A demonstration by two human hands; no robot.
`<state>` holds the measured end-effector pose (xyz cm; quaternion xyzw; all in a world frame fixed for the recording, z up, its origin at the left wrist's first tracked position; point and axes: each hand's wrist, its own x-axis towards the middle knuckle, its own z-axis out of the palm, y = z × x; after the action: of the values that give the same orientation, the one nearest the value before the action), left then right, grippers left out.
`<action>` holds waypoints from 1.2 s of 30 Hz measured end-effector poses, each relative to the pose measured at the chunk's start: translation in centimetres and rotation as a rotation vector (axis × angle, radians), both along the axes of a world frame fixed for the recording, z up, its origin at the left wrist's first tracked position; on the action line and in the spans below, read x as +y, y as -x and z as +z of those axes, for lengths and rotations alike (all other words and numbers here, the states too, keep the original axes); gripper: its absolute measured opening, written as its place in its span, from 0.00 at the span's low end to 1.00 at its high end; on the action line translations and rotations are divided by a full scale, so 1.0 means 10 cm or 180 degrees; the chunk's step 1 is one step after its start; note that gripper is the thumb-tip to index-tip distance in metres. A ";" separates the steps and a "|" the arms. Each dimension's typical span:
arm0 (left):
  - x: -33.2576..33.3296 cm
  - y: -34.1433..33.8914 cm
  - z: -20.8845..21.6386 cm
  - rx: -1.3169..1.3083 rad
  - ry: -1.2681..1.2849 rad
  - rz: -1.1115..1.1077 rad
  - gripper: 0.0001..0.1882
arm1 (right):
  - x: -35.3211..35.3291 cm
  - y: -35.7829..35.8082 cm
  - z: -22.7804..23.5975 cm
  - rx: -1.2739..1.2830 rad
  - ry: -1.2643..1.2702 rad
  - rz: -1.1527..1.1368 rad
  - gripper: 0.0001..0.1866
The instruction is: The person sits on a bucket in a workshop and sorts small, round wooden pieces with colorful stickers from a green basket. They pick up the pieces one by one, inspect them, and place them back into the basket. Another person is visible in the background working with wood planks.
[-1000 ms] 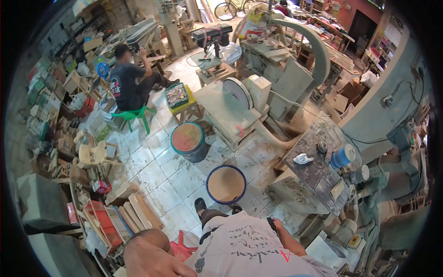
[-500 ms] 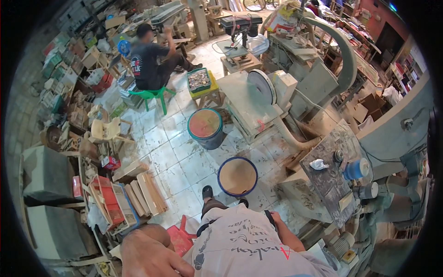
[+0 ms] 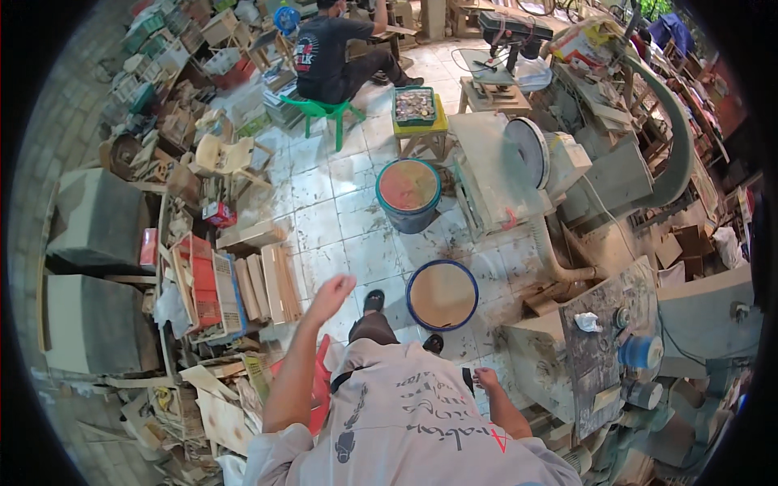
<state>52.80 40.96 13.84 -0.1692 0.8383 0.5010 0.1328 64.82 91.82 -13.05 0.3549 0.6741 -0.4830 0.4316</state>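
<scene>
My left arm reaches forward, and my left hand (image 3: 331, 297) hangs in the air over the tiled floor with its fingers curled together. Nothing shows in it. By my right hip, my right hand (image 3: 486, 378) is loosely closed, with no object visible in it. A round blue-rimmed tub (image 3: 442, 295) with a tan inside stands on the floor before my feet. Under my left forearm is part of a red plastic stool (image 3: 320, 389). Beyond the tub stands a dark bucket (image 3: 409, 220) with a teal rim and a reddish-tan top.
A person (image 3: 328, 61) sits on a green stool (image 3: 326, 111) at the far left. Disc sander (image 3: 527, 154) and dusty worktable (image 3: 612, 348) line the right. Wooden boards (image 3: 279, 283) and a red crate (image 3: 194, 275) lie left. A tray of small pieces (image 3: 414, 106) rests on a yellow stand.
My left hand has swung from the lower edge forward and up over the floor. My right hand is slightly lower beside my hip. The view has turned left, shifting the room rightward.
</scene>
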 end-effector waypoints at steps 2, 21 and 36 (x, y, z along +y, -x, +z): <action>-0.39 -0.65 -1.09 -0.0255 0.1124 -0.0015 0.21 | -0.13 0.15 0.09 0.0059 -0.0071 -0.0075 0.10; -3.36 0.42 -2.18 -0.1261 -0.1187 0.1550 0.16 | -3.49 2.56 0.88 0.1354 0.0158 0.0685 0.15; -3.53 2.47 -2.21 -0.1213 -0.0348 0.0294 0.17 | -2.89 2.63 -0.82 0.0496 -0.0507 0.1112 0.11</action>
<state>28.10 5.63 -8.28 -0.2918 0.7609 0.5102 0.2749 38.47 62.88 -21.29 0.2272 0.7928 -0.3721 0.4259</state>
